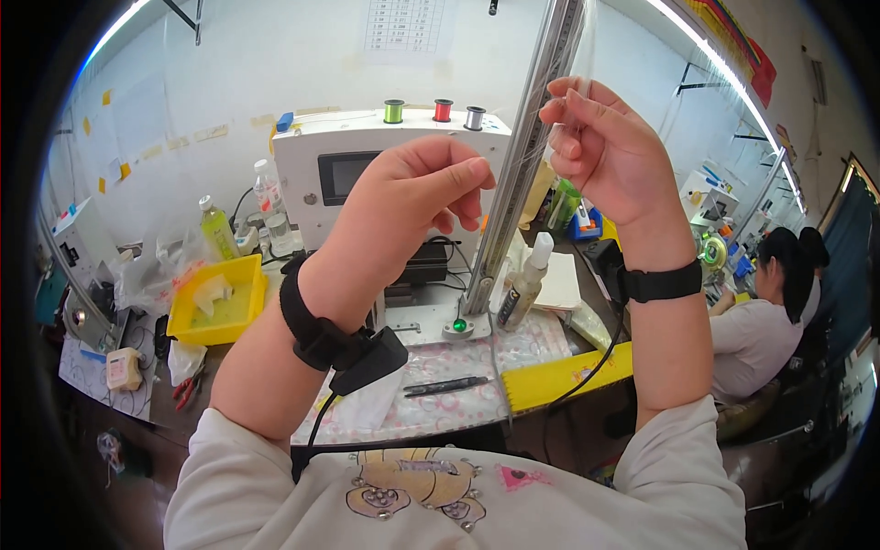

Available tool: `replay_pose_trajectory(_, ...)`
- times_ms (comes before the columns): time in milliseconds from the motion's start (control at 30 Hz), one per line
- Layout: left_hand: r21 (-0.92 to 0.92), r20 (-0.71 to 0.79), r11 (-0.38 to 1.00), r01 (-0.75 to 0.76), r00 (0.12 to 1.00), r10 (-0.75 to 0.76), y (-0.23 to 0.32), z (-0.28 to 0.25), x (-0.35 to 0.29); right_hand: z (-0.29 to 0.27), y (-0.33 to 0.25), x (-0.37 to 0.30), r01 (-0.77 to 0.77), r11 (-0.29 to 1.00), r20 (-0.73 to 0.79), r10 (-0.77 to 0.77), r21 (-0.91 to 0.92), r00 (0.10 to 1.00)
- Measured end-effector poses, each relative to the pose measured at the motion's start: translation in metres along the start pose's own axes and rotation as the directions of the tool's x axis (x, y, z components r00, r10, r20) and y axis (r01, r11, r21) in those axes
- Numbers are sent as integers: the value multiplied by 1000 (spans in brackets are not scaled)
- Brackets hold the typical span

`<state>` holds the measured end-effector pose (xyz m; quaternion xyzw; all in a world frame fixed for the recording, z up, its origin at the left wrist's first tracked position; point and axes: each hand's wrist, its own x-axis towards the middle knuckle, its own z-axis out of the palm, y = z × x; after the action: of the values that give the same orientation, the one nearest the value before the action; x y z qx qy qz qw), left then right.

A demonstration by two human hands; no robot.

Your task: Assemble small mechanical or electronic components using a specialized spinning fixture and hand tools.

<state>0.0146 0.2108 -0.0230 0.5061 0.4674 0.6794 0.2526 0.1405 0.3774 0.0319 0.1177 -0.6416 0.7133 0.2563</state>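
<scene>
A metal rail [524, 170] rises mid-counter [213, 367] between the left hand [431, 188] and right hand [610, 137], fingers of both bent into pinches. Toward the counter's left edge, a yellow bin [257, 293] holds crumpled pale plastic [213, 291]; nearer the far edge stand a clear bottle [270, 203] and one of green liquid [217, 229]. Fine clear strands [588, 46] hang by the right hand; whether the fingers grip them cannot be told.

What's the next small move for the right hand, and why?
Perhaps ease the right hand away from the metal post to part the thin pale strands: they run close together, right by that hand, while the left hand is lower, across the post. Any grip on them is too fine to tell.
</scene>
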Motion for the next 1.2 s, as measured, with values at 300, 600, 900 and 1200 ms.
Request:
replay_pose_trajectory(300,-69,-4,996,-50,999,50,-3,-3,-13,2,9,-7,63,984,-247,-103,-166,963)
replay_pose_trajectory(600,-132,2,987,-87,996,88,-11,-11,-14,31,26,-17,263,845,-547,-508,-465,666)
replay_pose_trajectory(900,-157,24,985,-64,997,69,-8,-9,-17,43,43,-26,281,10,180,-746,-960,641)
replay_pose_trajectory(1200,-180,47,977,-117,991,127,-13,-9,-17,58,56,-18,-94,995,-175,84,-47,981)
